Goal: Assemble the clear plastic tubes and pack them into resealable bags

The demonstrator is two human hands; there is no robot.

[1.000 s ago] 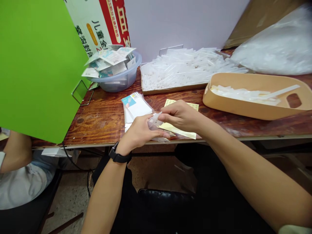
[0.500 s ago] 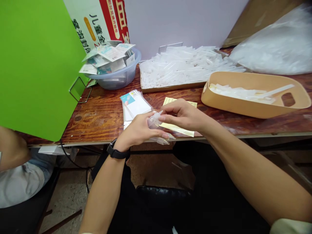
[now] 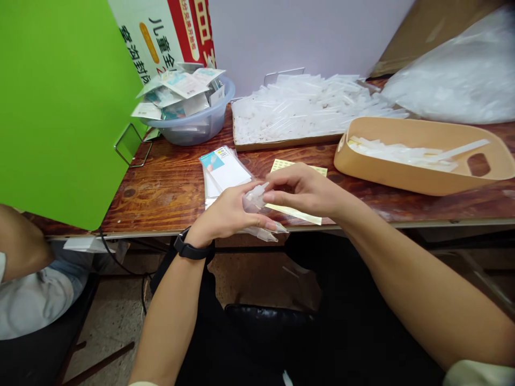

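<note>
My left hand, with a dark band on its wrist, is closed around a bunch of translucent plastic tubes with pointed tips. A few of their ends poke out below the thumb, over the table's front edge. My right hand has its thumb and fingers bent together at the tips of the bunch. Whether a separate piece is between those fingertips is too small to make out. Under the right hand lies a yellow sticker sheet, partly covered. Clear bags with printed cards lie beside and behind my left hand.
A blue-tinted bowl of packed cards stands at the back left, by a green panel. Behind my hands is a shallow tray heaped with plastic tubes. A tan basket with white pieces stands right. At far left, another person's arm shows.
The view has shifted slightly. Both hands keep nearly the same position, with the right fingertips still at the tips of the tubes.
</note>
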